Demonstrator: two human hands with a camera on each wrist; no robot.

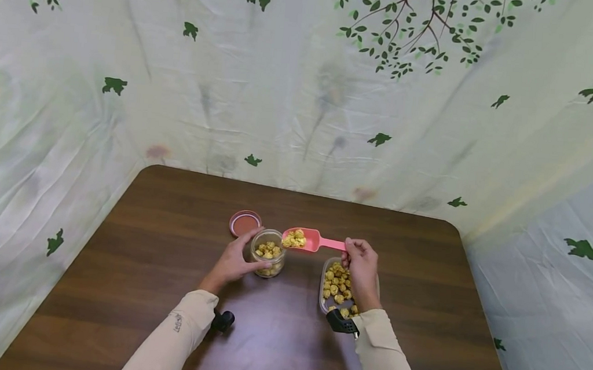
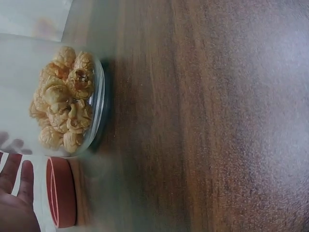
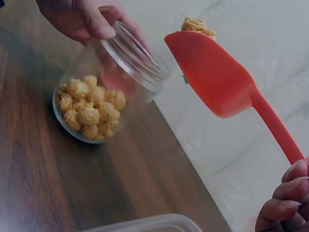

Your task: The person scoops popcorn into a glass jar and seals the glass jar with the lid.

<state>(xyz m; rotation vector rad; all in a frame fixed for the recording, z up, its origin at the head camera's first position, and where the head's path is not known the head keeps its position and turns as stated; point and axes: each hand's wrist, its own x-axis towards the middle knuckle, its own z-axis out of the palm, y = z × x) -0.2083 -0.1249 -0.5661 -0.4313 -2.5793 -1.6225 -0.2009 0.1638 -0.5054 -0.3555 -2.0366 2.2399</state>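
- Key relation: your scoop [image 1: 313, 240] lies just to the right of the jar [image 1: 271, 236]; its long axis runs roughly left to right, bowl toward the jar, handle toward your right hand [image 1: 363, 271]
- Right wrist view: bowl held above rim height, gap showing between the two; whether the tip overhangs the rim, I cannot tell
- Right hand: fingers and thumb together, pinching the handle near its end; the scoop's hollow faces up, popcorn [image 1: 294, 239] lying in it
- Left hand [image 1: 235, 261]: clamped round the jar from its left, thumb on the near side, fingers on the far side; this is your nearer hand to the jar
- Jar: on the counter [image 1: 166, 244], popcorn in its lower part, mouth uncovered; lid [image 1: 244, 223] just beyond it to the left
- Tub [image 1: 322, 280]: beneath your right hand and wrist, partly hidden by them, popcorn inside
- Judgement: bowl tip to mouth is a short way along the handle's own line, so a slight leftward shift counts for more than reach; tilting too soon could spill popcorn outside the rim
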